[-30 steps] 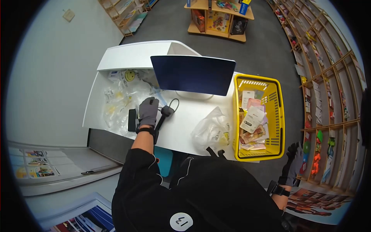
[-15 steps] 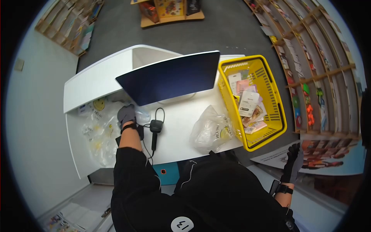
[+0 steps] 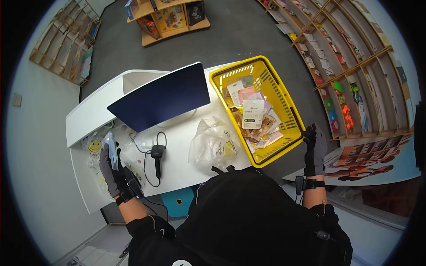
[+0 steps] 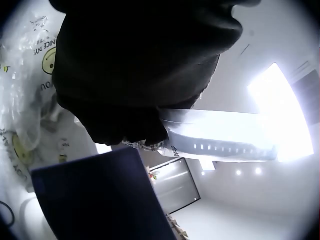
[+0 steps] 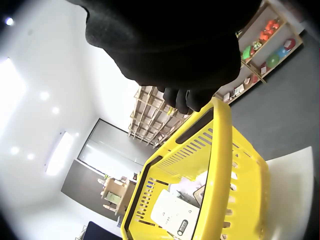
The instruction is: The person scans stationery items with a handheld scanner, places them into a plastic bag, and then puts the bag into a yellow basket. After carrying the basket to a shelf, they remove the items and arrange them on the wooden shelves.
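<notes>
My gloved left hand (image 3: 113, 174) is raised over the left end of the white counter (image 3: 84, 116) and grips a flat clear plastic packet (image 3: 110, 150). The left wrist view shows the same clear packet (image 4: 220, 136) sticking out from under the dark glove. My right hand (image 3: 314, 150) is open with straight fingers, held up just beside the right rim of the yellow basket (image 3: 292, 110). In the right wrist view its fingertips (image 5: 186, 99) hover at the yellow basket's rim (image 5: 220, 150); whether they touch it is unclear.
A dark monitor (image 3: 160, 101) stands at the counter's back. In front lie a corded barcode scanner (image 3: 156, 155) and a crumpled clear bag (image 3: 214, 144). Smiley-printed bags (image 3: 94, 145) pile up at the left. The basket holds several packaged goods (image 3: 254, 116). Shelves (image 3: 355, 66) line the right.
My left hand has lifted off the pile of bags with a clear packet in it. My right hand has risen from my side to the basket's rim. My head has turned.
</notes>
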{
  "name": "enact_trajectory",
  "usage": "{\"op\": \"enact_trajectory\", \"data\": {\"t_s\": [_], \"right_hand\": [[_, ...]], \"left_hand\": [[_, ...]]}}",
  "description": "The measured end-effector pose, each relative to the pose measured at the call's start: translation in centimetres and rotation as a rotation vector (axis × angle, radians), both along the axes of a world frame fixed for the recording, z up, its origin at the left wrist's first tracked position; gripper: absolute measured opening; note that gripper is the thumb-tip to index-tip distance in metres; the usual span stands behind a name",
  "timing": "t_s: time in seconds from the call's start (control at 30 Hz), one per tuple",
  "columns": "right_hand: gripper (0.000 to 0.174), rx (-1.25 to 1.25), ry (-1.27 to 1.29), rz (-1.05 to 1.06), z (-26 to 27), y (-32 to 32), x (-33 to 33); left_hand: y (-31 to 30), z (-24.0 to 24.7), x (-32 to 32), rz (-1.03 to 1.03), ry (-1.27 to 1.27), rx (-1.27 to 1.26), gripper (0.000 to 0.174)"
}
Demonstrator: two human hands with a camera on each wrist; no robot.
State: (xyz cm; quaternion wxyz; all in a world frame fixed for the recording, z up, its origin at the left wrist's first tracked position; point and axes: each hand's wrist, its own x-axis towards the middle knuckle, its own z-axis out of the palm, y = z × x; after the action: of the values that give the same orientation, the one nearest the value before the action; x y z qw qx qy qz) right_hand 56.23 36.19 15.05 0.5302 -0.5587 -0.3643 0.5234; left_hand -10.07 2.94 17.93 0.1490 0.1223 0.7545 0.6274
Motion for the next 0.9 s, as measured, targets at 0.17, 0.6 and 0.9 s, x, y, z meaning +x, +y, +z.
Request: {"op": "enact_trajectory", "data": {"t_s": [0.17,0.6,0.9], "right_hand": [[0.045,0.004,-0.002,0.15,-0.9,2.6,1.2],[0.038,0.106,-0.229,0.295,-0.3,4.0,3.1],[0.04,0.103,-0.302,0.261,-2.3,6.0,3.9]], "left_hand": [[7.2,7.1,12.4,-0.306,-0.259,0.112,0.033],[31.2,0.2,34.0,-0.97,-0.014,-0.21,0.035],[16.3,1.3,25.3,-0.436,0.56,-0.088,0.06]]}}
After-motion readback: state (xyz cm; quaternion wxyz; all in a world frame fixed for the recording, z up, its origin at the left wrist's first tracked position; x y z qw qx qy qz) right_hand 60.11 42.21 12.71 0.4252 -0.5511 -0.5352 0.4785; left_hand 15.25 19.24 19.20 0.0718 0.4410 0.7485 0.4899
